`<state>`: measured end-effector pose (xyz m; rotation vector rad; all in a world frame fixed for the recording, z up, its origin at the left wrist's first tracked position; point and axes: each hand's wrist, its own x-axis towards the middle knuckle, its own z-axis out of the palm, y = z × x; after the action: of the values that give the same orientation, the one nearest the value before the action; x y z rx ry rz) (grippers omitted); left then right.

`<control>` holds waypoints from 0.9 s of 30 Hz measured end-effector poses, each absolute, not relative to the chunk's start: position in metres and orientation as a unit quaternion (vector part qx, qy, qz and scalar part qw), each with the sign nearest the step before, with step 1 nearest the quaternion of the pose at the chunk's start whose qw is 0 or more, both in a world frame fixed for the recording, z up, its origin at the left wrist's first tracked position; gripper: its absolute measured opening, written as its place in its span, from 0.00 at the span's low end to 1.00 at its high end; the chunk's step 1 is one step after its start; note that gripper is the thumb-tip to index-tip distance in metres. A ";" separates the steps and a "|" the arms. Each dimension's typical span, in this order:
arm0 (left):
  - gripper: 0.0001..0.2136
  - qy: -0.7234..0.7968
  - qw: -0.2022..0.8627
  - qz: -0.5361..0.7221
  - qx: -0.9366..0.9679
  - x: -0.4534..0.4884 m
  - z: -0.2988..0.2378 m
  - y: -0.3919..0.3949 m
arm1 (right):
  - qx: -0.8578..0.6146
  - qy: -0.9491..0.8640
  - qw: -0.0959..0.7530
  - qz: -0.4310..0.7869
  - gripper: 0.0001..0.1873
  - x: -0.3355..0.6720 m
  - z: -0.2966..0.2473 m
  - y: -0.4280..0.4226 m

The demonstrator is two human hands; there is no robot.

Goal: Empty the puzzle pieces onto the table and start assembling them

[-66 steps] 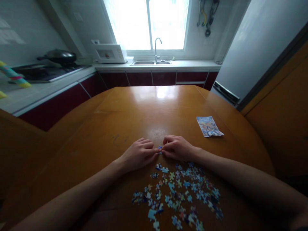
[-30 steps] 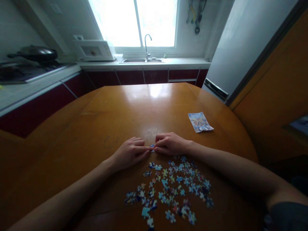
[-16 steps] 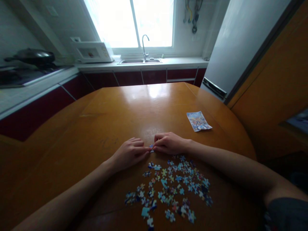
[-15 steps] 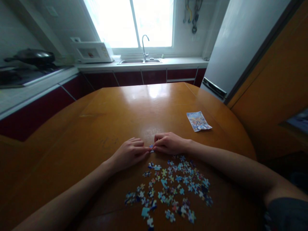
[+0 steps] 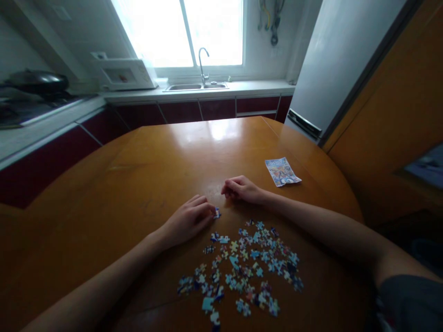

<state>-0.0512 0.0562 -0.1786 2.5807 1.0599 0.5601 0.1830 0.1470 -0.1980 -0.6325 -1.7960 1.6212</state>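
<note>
At the middle of the table, a small blue and white puzzle piece [image 5: 217, 213], perhaps a few joined, lies at the fingertips of my left hand [image 5: 194, 216]. The fingers and thumb of that hand are bent together against its left edge. Beyond it and to the right, my right hand [image 5: 240, 189] is apart from the piece, its fingers curled inward. Whatever it may hold is hidden. Nearer to me, many loose puzzle pieces [image 5: 256, 253] lie scattered in blue, white, yellow and dark colours.
A creased picture sheet [image 5: 283, 172] lies on the wooden table [image 5: 166, 161], right of my right hand. Across the table run a counter with a sink [image 5: 187, 87], a faucet [image 5: 201, 64] and a microwave [image 5: 124, 74]. A fridge [image 5: 332, 69] stands at the right.
My right hand has drawn away from the small puzzle piece, moving up and slightly right with its fingers curled. My left hand stays beside the piece. The whole view has shifted slightly.
</note>
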 end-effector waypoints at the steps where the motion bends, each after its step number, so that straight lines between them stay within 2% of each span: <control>1: 0.07 0.371 0.149 0.200 0.895 -0.051 -0.178 0.056 | -0.236 -0.679 0.315 0.619 0.28 0.183 -0.198 0.147; 11: 0.06 0.425 0.116 0.271 0.855 -0.056 -0.181 0.057 | -0.278 -0.628 0.300 0.663 0.25 0.186 -0.191 0.145; 21: 0.09 0.416 0.109 0.272 0.861 -0.057 -0.182 0.059 | -0.278 -0.510 0.346 0.737 0.17 0.194 -0.187 0.150; 24: 0.09 0.414 0.100 0.277 0.861 -0.055 -0.180 0.059 | -0.267 -0.567 0.366 0.689 0.11 0.203 -0.163 0.148; 27: 0.08 0.412 0.095 0.281 0.862 -0.055 -0.180 0.058 | -0.251 -0.688 0.361 0.577 0.11 0.216 -0.127 0.134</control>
<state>-0.0547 0.0584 -0.1803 2.5544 1.2210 0.8323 0.2157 0.1344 -0.1271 -0.6467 -1.7740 1.4862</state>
